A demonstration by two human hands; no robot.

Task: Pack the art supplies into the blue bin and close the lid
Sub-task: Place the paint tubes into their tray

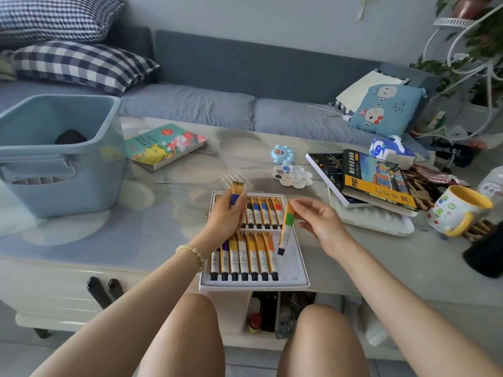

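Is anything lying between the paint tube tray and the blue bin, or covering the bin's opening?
Nothing visible. The table between the paint tube tray and the blue bin is bare, and the bin's top is open. The book lies farther back, off that path.

Blue bin (89,175) — left side off-frame

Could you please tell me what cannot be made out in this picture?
Head view:
- Bin contents: near wall hides all but a dark shape.
- Lid: not in frame.
- Tray's upper-left slots: left hand, gripping the blue tube, covers them.
- Green tube's print, in right hand: too small.
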